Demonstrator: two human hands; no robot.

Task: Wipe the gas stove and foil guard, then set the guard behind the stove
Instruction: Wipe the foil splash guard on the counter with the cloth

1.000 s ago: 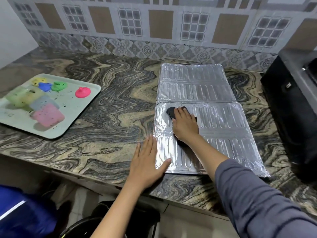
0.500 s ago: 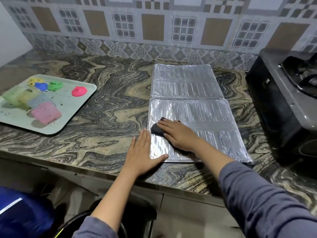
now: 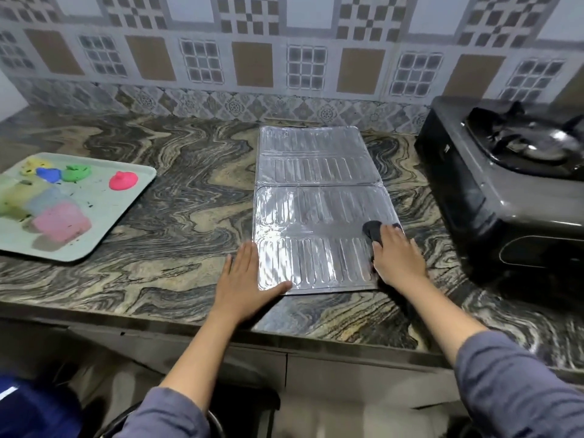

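The ribbed, silver foil guard (image 3: 319, 213) lies flat and unfolded on the swirled brown-and-grey stone counter (image 3: 177, 222), just left of the black single-burner gas stove (image 3: 505, 184), so it has not yet been set behind the stove. The right hand (image 3: 399, 259) presses a small dark cloth (image 3: 374, 230) onto the guard's near right edge, fingers nearly flat and close together on top of the cloth rather than curled round it. The left hand (image 3: 245, 281) lies open and flat at the guard's near left corner, palm on the counter and thumb over the foil, holding nothing but seemingly pinning the sheet. My guess is that the wiping of the guard is under way; whether the stove has been wiped cannot be told. Standing the guard up behind the stove remains. A pale green tray (image 3: 126, 210) with coloured soft lumps sits well to the left, before a patterned tiled wall (image 3: 284, 67).
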